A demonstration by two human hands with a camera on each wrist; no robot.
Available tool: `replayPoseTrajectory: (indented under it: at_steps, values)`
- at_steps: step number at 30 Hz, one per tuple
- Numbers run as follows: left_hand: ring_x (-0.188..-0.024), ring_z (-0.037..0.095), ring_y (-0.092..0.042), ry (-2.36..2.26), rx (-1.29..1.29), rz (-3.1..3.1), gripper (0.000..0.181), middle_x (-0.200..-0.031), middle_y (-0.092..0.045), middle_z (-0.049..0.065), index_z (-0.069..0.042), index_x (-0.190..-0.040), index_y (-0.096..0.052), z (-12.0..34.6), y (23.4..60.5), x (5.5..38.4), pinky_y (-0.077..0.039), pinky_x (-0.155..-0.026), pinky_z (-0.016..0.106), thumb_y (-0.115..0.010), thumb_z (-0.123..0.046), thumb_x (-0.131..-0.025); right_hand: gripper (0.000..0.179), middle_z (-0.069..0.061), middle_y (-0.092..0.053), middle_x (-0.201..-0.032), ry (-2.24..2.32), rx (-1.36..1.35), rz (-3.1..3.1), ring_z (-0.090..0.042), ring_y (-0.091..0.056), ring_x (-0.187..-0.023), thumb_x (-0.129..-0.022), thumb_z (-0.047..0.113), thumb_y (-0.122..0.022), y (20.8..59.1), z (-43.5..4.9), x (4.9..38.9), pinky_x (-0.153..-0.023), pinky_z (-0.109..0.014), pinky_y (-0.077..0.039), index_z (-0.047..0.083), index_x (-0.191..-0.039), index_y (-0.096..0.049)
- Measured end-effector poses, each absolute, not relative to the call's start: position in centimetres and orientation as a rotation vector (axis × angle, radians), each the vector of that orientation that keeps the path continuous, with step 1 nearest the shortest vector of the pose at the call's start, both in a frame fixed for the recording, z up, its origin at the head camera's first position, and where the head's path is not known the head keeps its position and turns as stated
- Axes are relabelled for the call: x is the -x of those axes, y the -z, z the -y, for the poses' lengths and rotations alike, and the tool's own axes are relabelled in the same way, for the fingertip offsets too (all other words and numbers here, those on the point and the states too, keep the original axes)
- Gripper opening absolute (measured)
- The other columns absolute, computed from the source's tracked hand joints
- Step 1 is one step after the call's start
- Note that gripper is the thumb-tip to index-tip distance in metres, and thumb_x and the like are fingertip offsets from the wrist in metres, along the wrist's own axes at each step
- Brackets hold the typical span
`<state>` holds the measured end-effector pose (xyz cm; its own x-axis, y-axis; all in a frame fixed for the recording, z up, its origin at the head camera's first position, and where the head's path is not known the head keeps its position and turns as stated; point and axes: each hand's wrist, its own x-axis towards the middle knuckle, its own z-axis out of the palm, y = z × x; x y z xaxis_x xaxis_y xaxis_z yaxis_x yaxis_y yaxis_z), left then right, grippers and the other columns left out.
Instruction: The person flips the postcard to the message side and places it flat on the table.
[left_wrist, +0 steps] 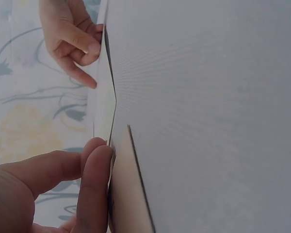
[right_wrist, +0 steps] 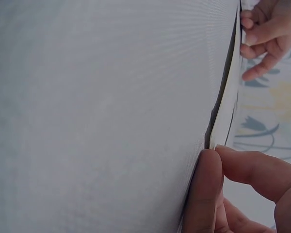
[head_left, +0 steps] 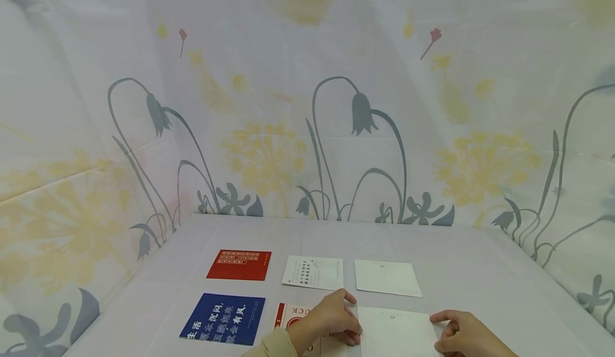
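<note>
A white card (head_left: 396,329) with a small grey mark lies at the table's front, between my two hands. My left hand (head_left: 333,317) pinches its left edge, reaching across a cream card with red print (head_left: 312,349) and partly hiding it. On the opposite edge, my right hand (head_left: 463,333) grips the white card near its corner. Close up in the right wrist view, thumb and finger meet at the card's edge (right_wrist: 223,119), which stands slightly off the tabletop. The left wrist view shows fingertips (left_wrist: 94,165) together at the card's other side.
Behind lie a red card (head_left: 240,265), a white card with black writing (head_left: 314,271) and another nearly blank white card (head_left: 388,277). A blue card with white writing (head_left: 223,318) is at front left. Flower-printed cloth (head_left: 307,149) walls the table's back and sides.
</note>
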<state>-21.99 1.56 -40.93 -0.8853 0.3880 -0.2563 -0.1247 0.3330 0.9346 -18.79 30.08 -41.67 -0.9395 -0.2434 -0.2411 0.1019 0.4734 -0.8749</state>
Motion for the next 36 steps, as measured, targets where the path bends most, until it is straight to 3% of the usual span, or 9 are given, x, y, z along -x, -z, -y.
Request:
replayPoseTrajectory:
  at_steps: [9, 14, 19, 26, 36]
  values:
    - [-0.056, 0.020, -0.064, -1.577, -0.262, -2.163, 0.042, -0.079, -0.059, 0.009, -0.005, -0.112, -0.050, -1.0, 40.9, 22.1, -0.054, -0.051, 0.029, -0.070, 0.006, -0.077, 0.047, -0.006, -0.053, -0.069, 1.417, -0.021, -2.471, -0.018, -0.053, -0.061, -0.077, 0.001, -0.067, 41.4, -29.5, 19.0, -0.058, -0.031, -0.049, -0.019, -0.115, -0.047]
    - [-0.059, 0.020, -0.064, -1.592, -0.278, -2.161, 0.043, -0.083, -0.057, 0.009, -0.005, -0.115, -0.050, -0.3, 40.5, 22.6, -0.055, -0.054, 0.031, -0.071, 0.003, -0.078, 0.048, -0.005, -0.053, -0.067, 1.433, 0.137, -2.469, -0.017, -0.053, -0.058, -0.080, 0.004, -0.066, 41.1, -29.8, 19.1, -0.053, -0.027, -0.047, -0.021, -0.115, -0.044]
    - [-0.061, 0.022, -0.064, -1.621, -0.289, -2.170, 0.045, -0.085, -0.057, 0.010, -0.004, -0.117, -0.050, 0.3, 40.3, 23.3, -0.055, -0.055, 0.032, -0.070, 0.004, -0.078, 0.047, -0.004, -0.053, -0.068, 1.451, 0.258, -2.477, -0.018, -0.056, -0.056, -0.082, 0.005, -0.065, 40.7, -29.7, 19.2, -0.053, -0.031, -0.050, -0.020, -0.115, -0.044]
    - [-0.062, 0.022, -0.064, -1.646, -0.312, -2.178, 0.045, -0.085, -0.058, 0.010, -0.002, -0.118, -0.050, 1.2, 39.9, 23.8, -0.056, -0.055, 0.033, -0.070, 0.004, -0.078, 0.046, -0.004, -0.053, -0.069, 1.427, 0.095, -2.568, -0.019, -0.055, -0.058, -0.078, 0.008, -0.070, 40.0, -28.4, 19.5, -0.055, -0.033, -0.051, -0.012, -0.115, -0.051]
    - [-0.063, 0.022, -0.064, -1.649, -0.316, -2.193, 0.043, -0.084, -0.059, 0.010, -0.002, -0.117, -0.051, 2.3, 40.2, 24.3, -0.056, -0.057, 0.032, -0.070, 0.003, -0.079, 0.050, -0.006, -0.053, -0.071, 1.550, 0.088, -2.513, -0.019, -0.057, -0.059, -0.078, 0.004, -0.070, 39.4, -27.2, 19.9, -0.058, -0.035, -0.055, -0.014, -0.118, -0.048]
